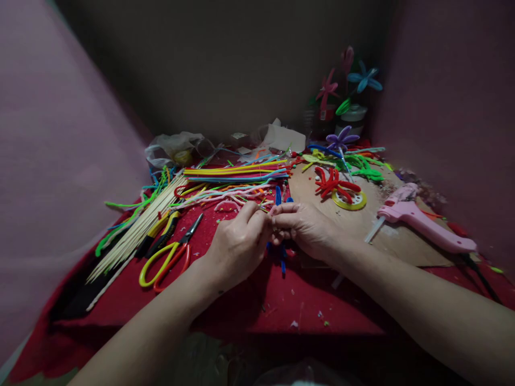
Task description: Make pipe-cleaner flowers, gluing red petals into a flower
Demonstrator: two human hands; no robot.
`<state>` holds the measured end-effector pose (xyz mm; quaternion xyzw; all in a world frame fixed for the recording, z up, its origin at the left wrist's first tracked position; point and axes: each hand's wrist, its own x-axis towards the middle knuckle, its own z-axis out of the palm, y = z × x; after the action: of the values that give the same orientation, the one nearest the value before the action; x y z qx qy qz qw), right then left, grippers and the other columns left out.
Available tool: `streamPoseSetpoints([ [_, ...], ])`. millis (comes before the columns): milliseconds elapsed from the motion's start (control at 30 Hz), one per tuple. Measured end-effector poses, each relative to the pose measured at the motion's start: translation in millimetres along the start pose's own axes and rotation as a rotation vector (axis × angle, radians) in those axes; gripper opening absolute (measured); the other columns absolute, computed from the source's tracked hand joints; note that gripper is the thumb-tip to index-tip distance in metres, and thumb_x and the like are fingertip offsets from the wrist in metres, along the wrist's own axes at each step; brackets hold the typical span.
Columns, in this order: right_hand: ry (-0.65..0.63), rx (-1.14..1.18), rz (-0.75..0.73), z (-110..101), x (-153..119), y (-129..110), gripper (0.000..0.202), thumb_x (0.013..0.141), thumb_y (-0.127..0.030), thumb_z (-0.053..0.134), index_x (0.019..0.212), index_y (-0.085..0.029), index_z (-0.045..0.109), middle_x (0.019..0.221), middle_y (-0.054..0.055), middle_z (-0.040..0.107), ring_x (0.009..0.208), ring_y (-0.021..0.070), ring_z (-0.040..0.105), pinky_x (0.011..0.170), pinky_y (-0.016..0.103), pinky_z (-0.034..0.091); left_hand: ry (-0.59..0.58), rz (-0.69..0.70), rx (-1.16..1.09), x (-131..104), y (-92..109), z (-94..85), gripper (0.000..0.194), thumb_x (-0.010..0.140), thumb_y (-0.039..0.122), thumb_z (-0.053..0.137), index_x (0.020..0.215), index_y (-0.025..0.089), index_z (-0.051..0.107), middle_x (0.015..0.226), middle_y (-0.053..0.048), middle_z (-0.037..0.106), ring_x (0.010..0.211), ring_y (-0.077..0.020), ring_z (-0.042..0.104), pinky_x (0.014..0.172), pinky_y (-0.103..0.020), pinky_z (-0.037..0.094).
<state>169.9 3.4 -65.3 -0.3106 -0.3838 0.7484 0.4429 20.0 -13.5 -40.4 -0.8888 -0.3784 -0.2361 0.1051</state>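
My left hand point(243, 236) is closed, its fingertips meeting those of my right hand point(308, 228) over the front middle of the table. Between the pinched fingertips a short bit of pink pipe cleaner point(272, 210) shows; the rest of it is hidden by the fingers. Blue pipe cleaners point(278, 195) stick out behind and below the hands, and I cannot tell whether they are held or lie on the cloth. Left of my left hand lie scissors point(171, 264) with one yellow and one red handle, blades partly apart. Beside them are pliers point(163, 233) with yellow and black handles.
Wooden sticks point(142, 222) lie at the left, bundled pipe cleaners point(237, 172) at the back. On a cardboard sheet point(374, 249) at the right are a pink glue gun point(426, 217), a yellow tape roll point(364, 201) and red pipe cleaners point(333, 184). Pipe-cleaner flowers point(365, 79) stand behind.
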Motion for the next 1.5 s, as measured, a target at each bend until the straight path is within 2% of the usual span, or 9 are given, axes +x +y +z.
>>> streamPoseSetpoints([
  [133,0.016,-0.039,-0.014,-1,1,1,0.008,0.059,-0.01,0.062,0.065,-0.014,0.059,0.05,-0.002,0.058,0.043,0.0082,0.051,0.045,0.021,0.037,0.052,-0.094,-0.17,2,-1,-1.4,0.01,0.08,0.013,0.047,0.075,0.014,0.057,0.073,-0.004,0.056,0.067,-0.0115,0.053,0.06,-0.023,0.044],
  [233,0.043,-0.081,-0.012,-1,1,1,0.007,0.06,-0.011,0.062,0.066,-0.014,0.061,0.051,-0.001,0.06,0.042,0.0079,0.05,0.043,0.021,0.036,0.042,-0.251,-0.362,3,-3,0.4,0.007,0.077,0.013,0.051,0.077,0.016,0.057,0.07,-0.001,0.058,0.063,-0.0103,0.053,0.059,-0.022,0.043],
  [500,0.069,-0.208,-0.056,0,-3,-3,0.007,0.064,-0.017,0.063,0.058,-0.014,0.061,0.044,-0.003,0.053,0.038,0.0057,0.042,0.041,0.021,0.03,-0.218,-0.716,-1.073,10,-8,-5.5,0.018,0.076,0.027,0.057,0.087,0.014,0.055,0.059,0.003,0.054,0.041,-0.0063,0.046,0.037,-0.018,0.035],
  [600,0.066,-0.228,-0.066,1,-3,-4,0.008,0.064,-0.017,0.063,0.057,-0.014,0.06,0.045,-0.003,0.053,0.038,0.0054,0.04,0.039,0.02,0.028,-0.302,-0.741,-1.221,11,-14,-6.5,0.018,0.075,0.026,0.058,0.087,0.013,0.056,0.058,0.003,0.054,0.042,-0.0064,0.047,0.038,-0.017,0.037],
  [733,0.077,-0.274,-0.077,3,-5,-8,0.009,0.064,-0.017,0.062,0.056,-0.014,0.059,0.045,-0.003,0.053,0.037,0.0056,0.04,0.038,0.02,0.029,-0.3,-0.743,-1.283,9,-14,-4.0,0.03,0.074,0.03,0.061,0.099,0.014,0.055,0.068,0.0,0.059,0.051,-0.0086,0.054,0.043,-0.018,0.042],
  [933,0.074,-0.403,-0.066,3,-7,-9,0.014,0.067,-0.018,0.058,0.053,-0.014,0.058,0.045,-0.001,0.054,0.038,0.006,0.041,0.04,0.021,0.03,-0.295,-0.782,-1.206,8,-8,-4.1,0.031,0.074,0.028,0.061,0.102,0.016,0.056,0.056,0.003,0.056,0.041,-0.0075,0.05,0.034,-0.015,0.034],
  [1167,0.019,-0.323,-0.015,1,-6,-6,0.011,0.068,-0.021,0.06,0.059,-0.014,0.06,0.051,0.001,0.059,0.041,0.0075,0.046,0.043,0.022,0.035,-0.363,-0.736,-1.427,5,-19,-2.2,0.034,0.076,0.024,0.058,0.11,0.02,0.054,0.06,0.001,0.06,0.042,-0.0075,0.052,0.034,-0.014,0.035],
  [1300,-0.003,-0.381,-0.032,2,-7,-10,0.014,0.068,-0.019,0.058,0.055,-0.014,0.058,0.051,0.001,0.058,0.04,0.0066,0.044,0.043,0.021,0.034,-0.405,-0.722,-1.468,5,-20,-2.1,0.031,0.076,0.023,0.059,0.106,0.021,0.051,0.062,0.002,0.06,0.042,-0.0077,0.052,0.033,-0.014,0.036],
  [1500,0.05,-0.626,-0.14,5,-10,-12,0.023,0.07,-0.017,0.053,0.048,-0.014,0.055,0.044,0.001,0.055,0.039,0.006,0.039,0.039,0.02,0.029,-0.337,-0.729,-1.364,6,-13,-1.3,0.021,0.077,0.032,0.059,0.092,0.02,0.05,0.049,0.006,0.054,0.035,-0.0067,0.049,0.03,-0.012,0.033],
])
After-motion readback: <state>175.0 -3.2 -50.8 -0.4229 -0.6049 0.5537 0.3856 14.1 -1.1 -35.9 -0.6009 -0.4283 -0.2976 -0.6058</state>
